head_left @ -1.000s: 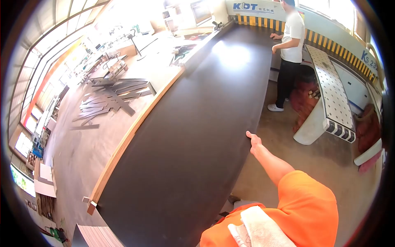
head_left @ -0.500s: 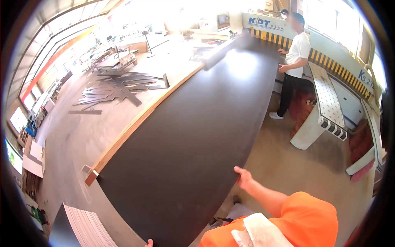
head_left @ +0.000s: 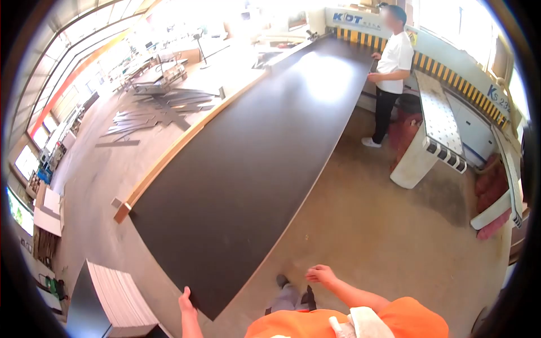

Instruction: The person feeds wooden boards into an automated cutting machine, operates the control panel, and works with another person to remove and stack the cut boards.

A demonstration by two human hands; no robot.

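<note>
A large dark panel [head_left: 225,186] with a smooth, shiny face stretches from near me to the machine at the back. At its near left edge, my left hand [head_left: 186,299] grips the board close to the corner, thumb up along the edge and the other fingers hidden beneath. My right hand [head_left: 321,274] is off the panel, in the air to the right of its near corner and in front of my legs. Its fingers look loosely curled, with nothing visible in them. At the far right edge of the panel, a co-worker [head_left: 391,62] in a white shirt has both hands near the board.
A wooden rail [head_left: 169,160] runs along the panel's left side. The KDT machine [head_left: 360,25] with a striped guard stands behind, and a perforated white support table [head_left: 437,112] is at right. Dark strips [head_left: 163,110] litter the floor. Stacked boards [head_left: 121,296] stand at lower left.
My right hand has let go of the panel's right edge and moved down. The panel's near end now lies farther left of my body, and more of my left hand shows on its edge.
</note>
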